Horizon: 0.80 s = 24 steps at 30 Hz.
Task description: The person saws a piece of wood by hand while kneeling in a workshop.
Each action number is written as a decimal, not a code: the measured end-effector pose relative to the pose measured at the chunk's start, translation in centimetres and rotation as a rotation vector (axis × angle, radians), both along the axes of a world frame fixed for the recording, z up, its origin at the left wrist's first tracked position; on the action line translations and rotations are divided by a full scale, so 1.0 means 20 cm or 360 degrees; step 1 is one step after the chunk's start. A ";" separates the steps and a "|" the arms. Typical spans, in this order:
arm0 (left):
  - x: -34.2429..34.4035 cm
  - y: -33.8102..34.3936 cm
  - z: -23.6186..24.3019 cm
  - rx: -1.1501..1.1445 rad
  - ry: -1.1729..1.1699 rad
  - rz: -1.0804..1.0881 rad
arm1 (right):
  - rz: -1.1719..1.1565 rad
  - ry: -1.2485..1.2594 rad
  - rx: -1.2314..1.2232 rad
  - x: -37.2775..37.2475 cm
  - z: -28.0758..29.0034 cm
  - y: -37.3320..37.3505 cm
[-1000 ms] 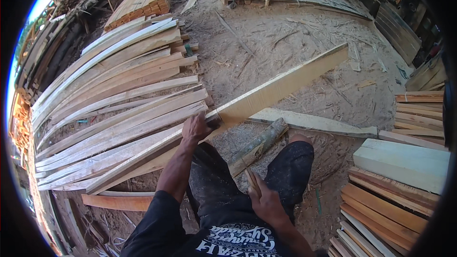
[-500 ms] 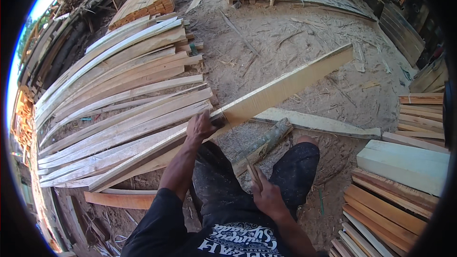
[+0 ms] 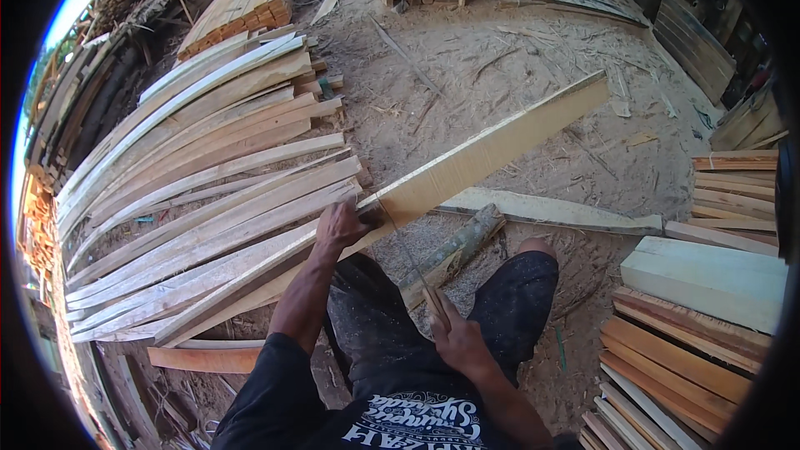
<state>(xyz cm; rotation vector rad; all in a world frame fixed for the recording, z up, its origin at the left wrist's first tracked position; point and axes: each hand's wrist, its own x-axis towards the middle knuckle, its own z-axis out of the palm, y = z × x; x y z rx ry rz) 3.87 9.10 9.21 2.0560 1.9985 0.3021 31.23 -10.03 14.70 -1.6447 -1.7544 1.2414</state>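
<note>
the left hand (image 3: pixel 340 227) is clamped on the near edge of a long pale plank (image 3: pixel 467 162) that runs up and to the right from the person across the sawdust ground (image 3: pixel 500 58), its near end resting on the plank stack (image 3: pixel 200 167). the right hand (image 3: pixel 454 337) is closed around the wooden handle of a thin-bladed hand saw (image 3: pixel 404 254), and the blade slants up from that handle to meet the plank just right of the left hand. judging by this, the step in hand is a crosscut through the plank, with the left hand steadying it beside the cut line. the next stroke seems to call for a firm hold on the plank and a straight pull along the same line, so the blade does not wander toward the steadying fingers. below the plank, between the knees, lies a short rough log (image 3: pixel 454 250), and a flat offcut board (image 3: pixel 550 212) lies on the ground just past it. well to the right of the plank are stacked thick boards (image 3: pixel 708 283). compared with half a second ago, the right hand sits a little higher and nearer the plank, and the blade now shows as a clearer line reaching the cut; the left hand's grip and the plank look unchanged.
</note>
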 end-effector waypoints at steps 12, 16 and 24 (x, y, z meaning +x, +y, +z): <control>0.00 0.02 0.06 -0.0306 -0.0079 0.0149 | 0.0014 0.0093 0.0248 0.19 0.25 -0.46; 0.01 -0.01 0.02 -0.0142 0.0049 0.0101 | 0.0043 0.0043 0.0003 -0.14 -0.11 0.30; -0.02 -0.02 0.06 -0.0232 -0.0130 0.0151 | 0.0007 0.0002 -0.0285 0.00 0.15 -0.12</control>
